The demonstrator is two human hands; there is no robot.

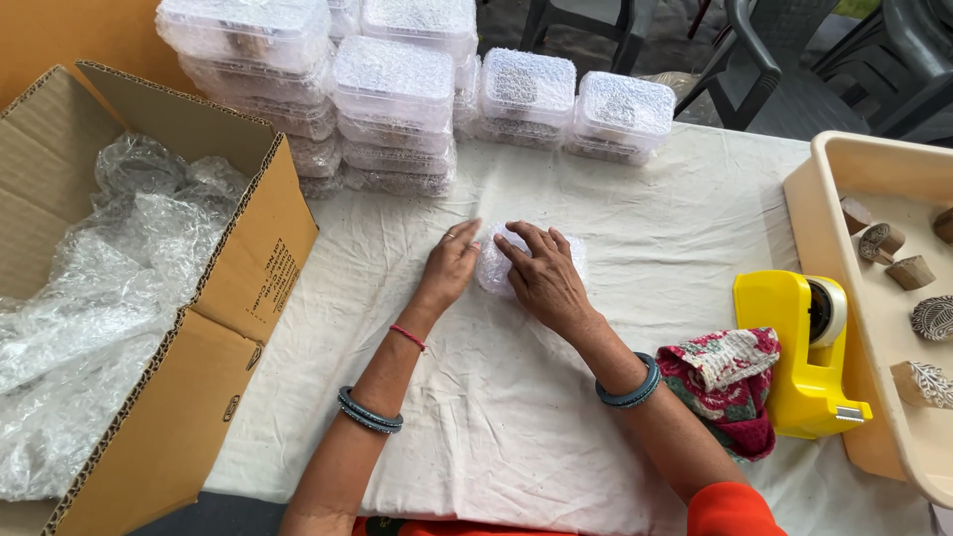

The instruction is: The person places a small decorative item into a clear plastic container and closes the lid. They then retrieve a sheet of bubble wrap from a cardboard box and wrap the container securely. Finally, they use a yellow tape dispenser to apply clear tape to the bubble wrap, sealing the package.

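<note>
A small bundle wrapped in bubble wrap (494, 268) lies on the white cloth (496, 417) near the middle of the table. My left hand (449, 266) presses flat against its left side, a ring on one finger. My right hand (543, 278) lies flat on top of it, fingers spread and pointing left. Most of the bundle is hidden under my right hand. Both wrists wear blue bangles, and a red thread circles the left one.
An open cardboard box (233, 298) full of bubble wrap stands at the left. Stacked clear plastic containers (397, 89) line the far edge. At the right are a yellow tape dispenser (799, 347), a red patterned cloth (725, 382) and a beige tray (824, 228) holding carved wooden blocks. Dark chairs stand behind.
</note>
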